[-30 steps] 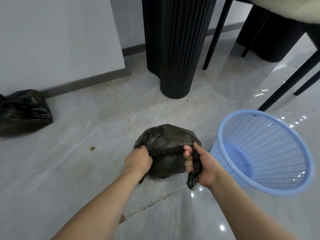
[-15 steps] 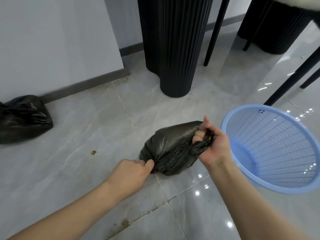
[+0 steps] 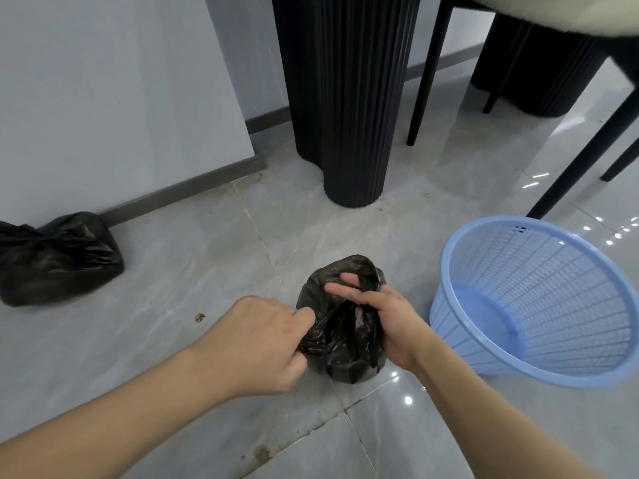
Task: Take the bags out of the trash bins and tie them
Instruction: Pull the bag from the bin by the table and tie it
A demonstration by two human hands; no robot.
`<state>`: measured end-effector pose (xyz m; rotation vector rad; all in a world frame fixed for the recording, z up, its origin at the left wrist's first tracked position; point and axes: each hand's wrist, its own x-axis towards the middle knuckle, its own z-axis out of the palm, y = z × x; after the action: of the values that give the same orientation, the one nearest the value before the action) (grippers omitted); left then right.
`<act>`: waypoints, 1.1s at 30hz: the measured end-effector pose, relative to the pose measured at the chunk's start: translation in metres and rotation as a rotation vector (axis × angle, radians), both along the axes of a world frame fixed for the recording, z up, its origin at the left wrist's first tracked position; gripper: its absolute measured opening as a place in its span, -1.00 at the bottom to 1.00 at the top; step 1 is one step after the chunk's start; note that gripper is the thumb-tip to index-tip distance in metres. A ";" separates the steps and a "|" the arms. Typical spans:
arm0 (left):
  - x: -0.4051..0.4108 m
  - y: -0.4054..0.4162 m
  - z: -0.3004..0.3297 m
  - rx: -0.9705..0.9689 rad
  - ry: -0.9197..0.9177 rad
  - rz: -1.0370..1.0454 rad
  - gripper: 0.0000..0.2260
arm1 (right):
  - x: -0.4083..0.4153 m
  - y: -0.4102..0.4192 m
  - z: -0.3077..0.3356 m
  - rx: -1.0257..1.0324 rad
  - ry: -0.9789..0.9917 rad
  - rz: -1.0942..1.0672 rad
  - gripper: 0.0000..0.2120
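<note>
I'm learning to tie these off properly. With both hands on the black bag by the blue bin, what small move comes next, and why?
Probably cross the two gathered ends and pull them snug. The left hand pinches one twisted end and the right hand grips the other above the black bag, which sits on the floor beside the emptied blue bin. No finished knot shows yet.

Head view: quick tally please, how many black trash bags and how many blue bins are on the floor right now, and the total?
Black trash bags: 2, one in both hands and one by the wall
Blue bins: 1, the blue mesh bin, no bag inside
Total: 3
</note>
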<state>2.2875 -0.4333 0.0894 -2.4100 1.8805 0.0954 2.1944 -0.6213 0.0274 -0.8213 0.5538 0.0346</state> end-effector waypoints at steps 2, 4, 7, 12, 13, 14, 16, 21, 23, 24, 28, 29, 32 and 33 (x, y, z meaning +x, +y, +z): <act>0.004 0.000 0.010 -0.015 0.075 -0.008 -0.84 | -0.002 0.000 0.002 -0.012 0.014 0.009 -0.44; 0.009 -0.003 0.017 0.002 0.084 -0.029 -0.91 | -0.004 0.001 0.002 -0.040 0.028 0.050 -0.47; 0.020 -0.008 0.024 0.018 0.136 0.018 -0.94 | -0.005 0.003 -0.004 -0.054 0.068 0.061 -0.54; 0.035 -0.019 0.030 -0.012 0.359 0.124 -0.85 | -0.007 0.006 -0.009 -0.139 0.140 0.122 -0.67; 0.039 -0.022 0.031 -0.008 0.405 0.149 -0.84 | -0.007 0.007 -0.008 -0.149 0.149 0.144 -0.66; 0.043 -0.026 0.031 -0.006 0.451 0.177 -0.82 | -0.007 0.008 -0.008 -0.156 0.156 0.163 -0.65; 0.050 -0.034 0.030 -0.010 0.524 0.216 -0.80 | -0.009 0.010 -0.006 -0.166 0.168 0.204 -0.60; 0.057 -0.059 0.023 -0.044 0.598 0.228 -0.74 | -0.012 0.009 -0.004 -0.197 0.169 0.340 -0.47; 0.059 -0.068 0.018 -0.061 0.582 0.211 -0.75 | -0.013 0.009 -0.004 -0.237 0.216 0.360 -0.49; 0.059 -0.072 0.015 -0.074 0.574 0.203 -0.76 | -0.013 0.008 -0.003 -0.260 0.237 0.362 -0.50; 0.062 -0.084 0.007 -0.073 0.587 0.207 -0.85 | -0.015 0.004 0.000 -0.336 0.259 0.330 -0.50; 0.063 -0.086 0.006 -0.060 0.600 0.214 -0.88 | -0.016 0.003 0.000 -0.332 0.261 0.293 -0.50; 0.065 -0.087 0.002 -0.063 0.605 0.223 -0.93 | -0.018 -0.004 -0.002 -0.239 0.249 0.158 -0.68; 0.066 -0.087 0.002 -0.074 0.609 0.227 -0.93 | -0.018 -0.006 -0.002 -0.214 0.252 0.129 -0.70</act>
<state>2.3534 -0.5203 0.0912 -2.8640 1.8029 0.8789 2.1763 -0.6277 0.0253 -1.0693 0.7502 0.2025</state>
